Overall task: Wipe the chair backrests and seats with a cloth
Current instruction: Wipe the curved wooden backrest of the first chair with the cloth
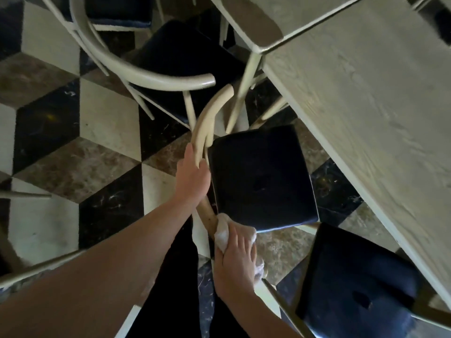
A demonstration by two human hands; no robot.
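Directly below me stands a chair with a dark blue seat cushion (263, 179) and a curved cream backrest rail (207, 118). My left hand (192, 174) grips that rail at the seat's left edge. My right hand (234, 262) presses a crumpled white cloth (223, 231) against the lower part of the same rail, near the seat's front left corner. The rail between my hands is partly hidden by my left wrist.
A second chair with a dark seat (190, 59) and cream rail (136, 71) stands farther out. Another dark seat (356, 281) lies at the lower right. A pale wooden table (366, 98) fills the right side. The floor has black, white and brown tiles (105, 123).
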